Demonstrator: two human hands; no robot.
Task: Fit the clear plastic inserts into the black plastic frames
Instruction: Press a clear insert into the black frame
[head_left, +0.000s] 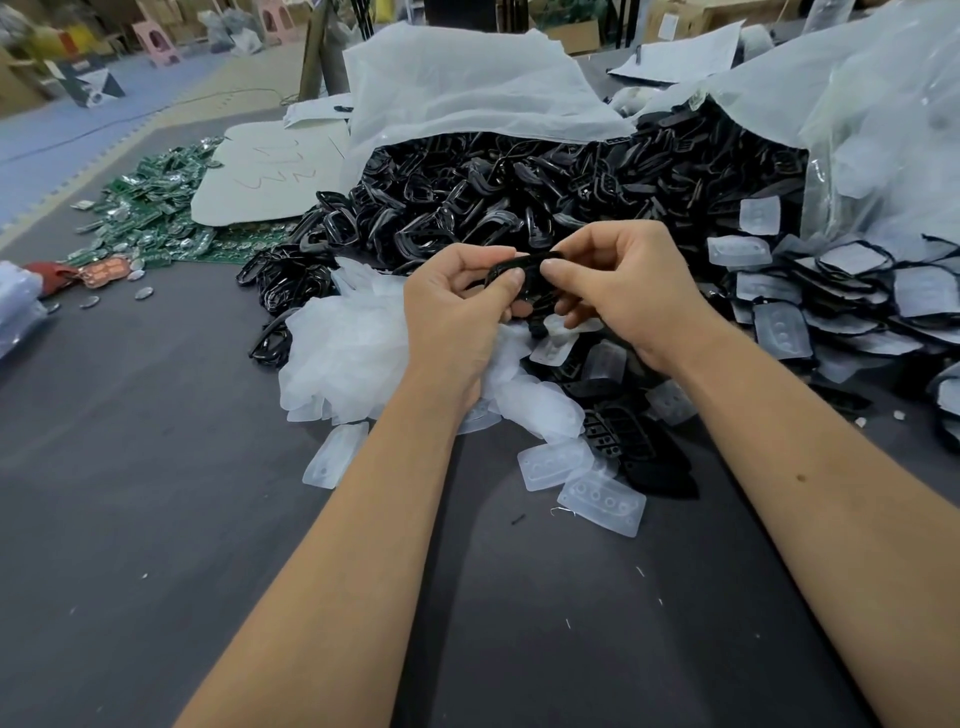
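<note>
**Inspector:** State of the hands?

**Assistant:** Both raised at centre. The left hand (457, 306) pinches the left end of a glossy black oval plastic frame (522, 273), thumb on top and fingers curled beneath. The right hand (618, 291) grips the frame's right end the same way — thumb pressed on its upper edge. Whether a clear insert already sits in that frame, I cannot tell.

**Inspector:** Stock of parts?

**Assistant:** At 12 o'clock from the hands, a large heap of loose black plastic frames (493, 192) spills from an opened translucent white plastic bag (467, 88). Directly under the hands, toward 7 o'clock, lies a pile of clear, milky plastic inserts (343, 358); single clear rectangular inserts with small round holes (602, 500) lie at 5 o'clock on the dark grey table surface (156, 493).

**Inspector:** Finished work?

**Assistant:** At 3 o'clock — a stack of black frames with clear inserts seated in them (852, 291).

**Inspector:** Other items?

**Assistant:** At 10 o'clock, a scatter of green printed circuit boards (156, 218) partly under a pale cardboard sheet (270, 171).
</note>
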